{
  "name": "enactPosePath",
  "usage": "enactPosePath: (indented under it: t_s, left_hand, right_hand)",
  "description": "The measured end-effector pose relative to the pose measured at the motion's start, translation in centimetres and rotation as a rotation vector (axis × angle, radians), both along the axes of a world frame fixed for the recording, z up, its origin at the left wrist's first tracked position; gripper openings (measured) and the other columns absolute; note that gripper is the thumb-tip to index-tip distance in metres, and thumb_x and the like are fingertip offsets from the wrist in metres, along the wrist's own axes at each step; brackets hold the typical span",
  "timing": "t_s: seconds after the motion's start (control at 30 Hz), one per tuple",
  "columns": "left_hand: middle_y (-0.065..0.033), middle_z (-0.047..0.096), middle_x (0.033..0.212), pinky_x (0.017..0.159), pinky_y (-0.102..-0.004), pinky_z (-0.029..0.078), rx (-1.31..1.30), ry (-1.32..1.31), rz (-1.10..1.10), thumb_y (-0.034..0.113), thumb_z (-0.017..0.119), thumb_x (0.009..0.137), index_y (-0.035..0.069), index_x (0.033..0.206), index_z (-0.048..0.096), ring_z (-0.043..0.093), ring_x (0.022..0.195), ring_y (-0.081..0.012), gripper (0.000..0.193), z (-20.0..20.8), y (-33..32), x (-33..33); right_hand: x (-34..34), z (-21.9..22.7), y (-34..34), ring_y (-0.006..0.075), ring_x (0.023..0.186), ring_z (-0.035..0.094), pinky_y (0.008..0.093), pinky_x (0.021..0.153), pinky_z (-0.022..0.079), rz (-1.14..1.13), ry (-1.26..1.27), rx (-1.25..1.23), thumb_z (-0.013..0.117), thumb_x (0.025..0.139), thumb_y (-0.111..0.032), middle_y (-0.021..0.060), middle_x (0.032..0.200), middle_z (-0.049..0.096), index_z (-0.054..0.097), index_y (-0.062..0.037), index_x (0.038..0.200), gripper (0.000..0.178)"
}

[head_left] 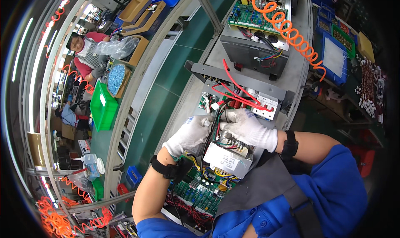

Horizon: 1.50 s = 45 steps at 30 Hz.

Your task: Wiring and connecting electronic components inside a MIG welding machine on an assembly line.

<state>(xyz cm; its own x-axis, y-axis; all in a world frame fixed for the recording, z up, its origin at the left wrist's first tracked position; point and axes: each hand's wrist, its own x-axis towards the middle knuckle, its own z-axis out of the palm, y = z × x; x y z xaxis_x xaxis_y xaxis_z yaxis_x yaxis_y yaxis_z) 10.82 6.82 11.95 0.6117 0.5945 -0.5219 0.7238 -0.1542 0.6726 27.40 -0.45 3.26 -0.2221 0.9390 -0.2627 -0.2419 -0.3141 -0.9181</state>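
Note:
My left hand (191, 133), in a white knit glove, is closed in a pinch at the left of a wire bundle. What its fingertips hold is too small to make out. My right hand (246, 126), gloved alike, has its fingers closed on the black wires (216, 122) that run between both hands. A white plug (215, 106) shows just above them. Below stands a metal power supply box (227, 159) with a white label. Red cables (237, 97) arch over the open chassis to a row of white circuit breakers (265, 108).
A grey metal unit (254, 52) stands farther up the bench, with an orange coiled hose (287, 25) hanging over it. Green circuit boards (198, 194) lie close to my body. To the left are a green bin (102, 106) and a person in red (89, 50).

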Motion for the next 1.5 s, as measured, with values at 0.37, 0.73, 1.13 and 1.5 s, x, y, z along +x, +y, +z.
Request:
enactPosePath:
  t_s: [0.37, 0.73, 1.13, 1.5]
  left_hand:
    - [-0.0152, 0.068, 0.086, 0.071, -0.0352, 0.052, 0.477, 0.291, -0.211, 0.011, 0.055, 0.085, 0.009, 0.1, 0.07, 0.068, 0.078, -0.0291, 0.022, 3.3, 0.9, 2.0]
    - [-0.0151, 0.067, 0.082, 0.071, -0.0413, 0.052, 0.605, 0.504, -0.351, 0.017, 0.055, 0.082, 0.015, 0.096, 0.071, 0.066, 0.078, -0.0324, 0.022, 4.1, 0.6, 2.2]
    - [-0.0099, 0.069, 0.088, 0.051, -0.0188, 0.039, -0.217, -0.424, -0.038, 0.025, 0.059, 0.094, -0.006, 0.11, 0.061, 0.048, 0.055, -0.0048, 0.036, 4.2, 0.9, 1.8]
    - [0.0017, 0.062, 0.075, 0.042, -0.0165, 0.029, -0.271, -0.443, 0.341, 0.027, 0.058, 0.095, 0.007, 0.095, 0.055, 0.039, 0.048, 0.0004, 0.02, 1.5, -2.2, 1.4]
  right_hand:
    - [2.2, 3.2, 0.0, 0.0052, 0.069, 0.055, 0.0236, 0.062, 0.048, 0.033, -0.254, -0.002, 0.056, 0.089, -0.006, 0.0007, 0.078, 0.059, 0.055, 0.0009, 0.094, 0.008]
    - [1.1, 2.4, -1.1, 0.0103, 0.072, 0.056, 0.0254, 0.064, 0.051, -0.178, 0.366, -0.118, 0.059, 0.089, 0.0, 0.0033, 0.084, 0.052, 0.048, -0.0015, 0.097, 0.013]
    - [-0.1, 2.2, -1.5, 0.0076, 0.067, 0.055, 0.0217, 0.059, 0.05, -0.384, 0.241, 0.069, 0.054, 0.092, 0.001, 0.0033, 0.089, 0.055, 0.048, -0.0005, 0.105, 0.014]
    - [1.5, 3.3, -2.3, 0.0122, 0.083, 0.062, 0.027, 0.076, 0.056, -0.283, 0.381, -0.015, 0.055, 0.094, -0.003, 0.0055, 0.095, 0.06, 0.052, 0.0001, 0.109, 0.016]
